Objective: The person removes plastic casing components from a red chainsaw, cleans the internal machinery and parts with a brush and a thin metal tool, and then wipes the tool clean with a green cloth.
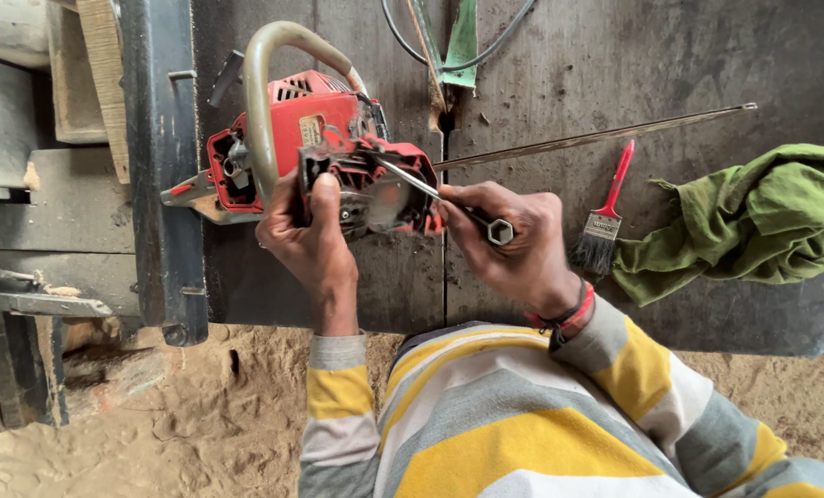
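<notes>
So the left hand (308, 231) clamps the red chainsaw body (324, 152) steady (cover off) while the right hand (513, 238) fists a socket wrench (444, 198) into it.

The saw body (315, 138) under my left hand (308, 235) is red and black, with a dull beige handle bar (262, 101). My right hand (513, 240) grips a silver-grey tool (449, 205). My sleeves (522, 415) are striped yellow, grey and white. The brush (605, 221) has a red handle and black bristles; the rag (753, 226) is green. The bench (615, 65) is dark grey.
</notes>
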